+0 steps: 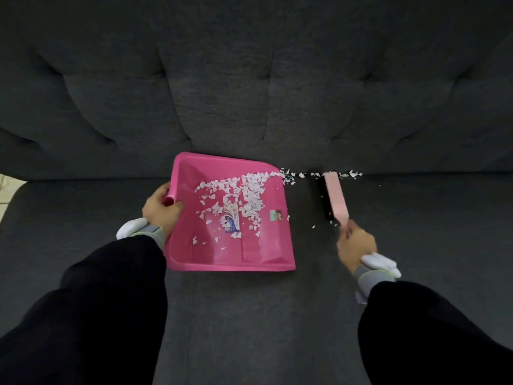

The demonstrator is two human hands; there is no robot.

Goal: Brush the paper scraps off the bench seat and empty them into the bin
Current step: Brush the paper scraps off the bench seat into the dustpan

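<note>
A bright pink dustpan (261, 254) lies flat on the dark grey bench seat (249, 315), its open lip facing right. Many small white paper scraps (244, 195) are scattered inside it. My left hand (161, 209) grips the dustpan's handle at its left side. My right hand (356, 245) grips the handle of a pale pink brush (336, 195) with dark bristles, which stands on the seat just right of the pan. A thin line of loose scraps (348, 174) lies along the crease where seat meets backrest, on both sides of the brush tip. A few stray bits (313, 226) lie near the brush.
The tufted dark backrest (249, 93) rises directly behind the dustpan. At the far left the seat ends and a strip of light floor (5, 190) shows. No bin is in view.
</note>
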